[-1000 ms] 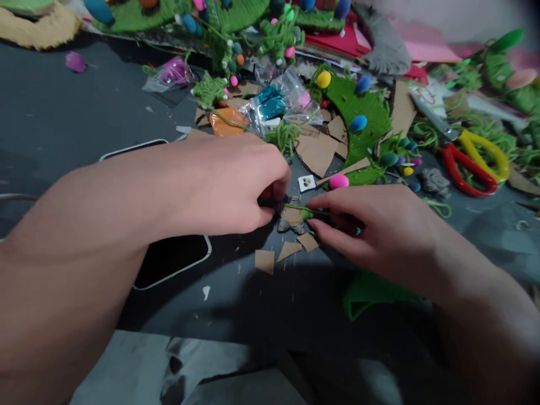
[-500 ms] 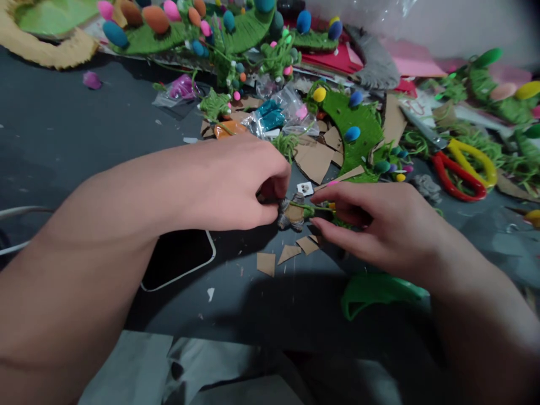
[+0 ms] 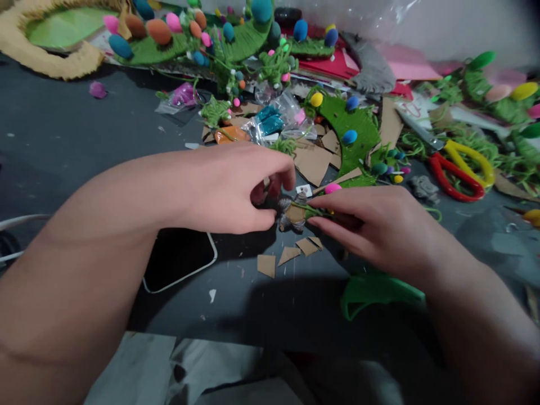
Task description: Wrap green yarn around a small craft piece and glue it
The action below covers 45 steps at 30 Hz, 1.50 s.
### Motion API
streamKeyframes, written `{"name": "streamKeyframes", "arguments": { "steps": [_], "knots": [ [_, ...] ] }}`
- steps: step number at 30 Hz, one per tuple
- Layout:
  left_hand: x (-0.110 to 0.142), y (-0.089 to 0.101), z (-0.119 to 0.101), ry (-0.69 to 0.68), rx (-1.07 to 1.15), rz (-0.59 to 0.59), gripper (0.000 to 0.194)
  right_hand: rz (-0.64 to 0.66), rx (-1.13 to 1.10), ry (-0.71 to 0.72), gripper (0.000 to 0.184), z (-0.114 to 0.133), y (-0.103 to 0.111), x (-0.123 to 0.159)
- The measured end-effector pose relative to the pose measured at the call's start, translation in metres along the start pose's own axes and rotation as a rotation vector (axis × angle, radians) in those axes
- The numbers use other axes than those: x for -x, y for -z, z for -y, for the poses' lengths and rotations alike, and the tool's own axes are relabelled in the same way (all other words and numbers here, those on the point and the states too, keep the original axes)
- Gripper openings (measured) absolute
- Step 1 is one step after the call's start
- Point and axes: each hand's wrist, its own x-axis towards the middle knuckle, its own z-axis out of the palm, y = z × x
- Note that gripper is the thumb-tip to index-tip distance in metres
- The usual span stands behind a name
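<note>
A small cardboard star (image 3: 295,213), its points wrapped in grey yarn, lies on the dark table between my hands. Green yarn crosses it and covers its right-hand side. My right hand (image 3: 375,222) pinches that green-wrapped side between thumb and fingers. To the left, my left hand (image 3: 236,188) is open, thumb and index finger spread apart close by the star's grey edge; its other fingers curl partly out of sight. Just behind the star is a small white tag (image 3: 304,190). A bright pink egg-shaped bead (image 3: 333,189) shows above my right fingertips.
Cardboard scraps (image 3: 289,255) are scattered in front of the star. A phone-like device (image 3: 181,261) lies under my left forearm, a green plastic tool (image 3: 375,295) near my right. Scissors (image 3: 459,169) rest at right. Green yarn-covered shapes (image 3: 356,126) and packets (image 3: 268,121) crowd the back.
My left thumb and fingers have come off the star and opened. My right thumb and fingers have closed in on its green side, from being apart.
</note>
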Motion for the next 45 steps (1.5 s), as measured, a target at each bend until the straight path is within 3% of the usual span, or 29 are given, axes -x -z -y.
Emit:
{"name": "streamKeyframes", "arguments": {
  "steps": [4, 8, 14, 27, 31, 40, 45],
  "knots": [
    [0.002, 0.004, 0.006, -0.083, 0.175, 0.015, 0.056, -0.031, -0.063, 0.031, 0.021, -0.003, 0.007, 0.003],
    [0.0, 0.007, 0.011, -0.204, 0.282, 0.114, 0.067, -0.04, -0.122, 0.125, 0.02, -0.008, 0.014, 0.006],
    [-0.001, 0.011, 0.007, -0.244, 0.304, 0.151, 0.052, -0.005, -0.176, 0.146, 0.02, -0.008, 0.024, 0.008],
    [-0.001, 0.012, 0.005, -0.248, 0.38, 0.187, 0.044, 0.045, -0.263, 0.112, 0.024, -0.006, 0.028, 0.01],
    [0.0, 0.011, 0.004, -0.262, 0.34, 0.123, 0.042, -0.001, -0.246, 0.141, 0.026, -0.008, 0.026, 0.009],
    [0.002, 0.01, 0.001, -0.245, 0.304, -0.073, 0.04, -0.247, -0.185, -0.026, 0.02, 0.002, 0.034, 0.016],
    [0.001, 0.009, -0.003, -0.24, 0.312, -0.179, 0.039, -0.299, -0.177, 0.024, 0.016, 0.005, 0.035, 0.013]
  ]
}}
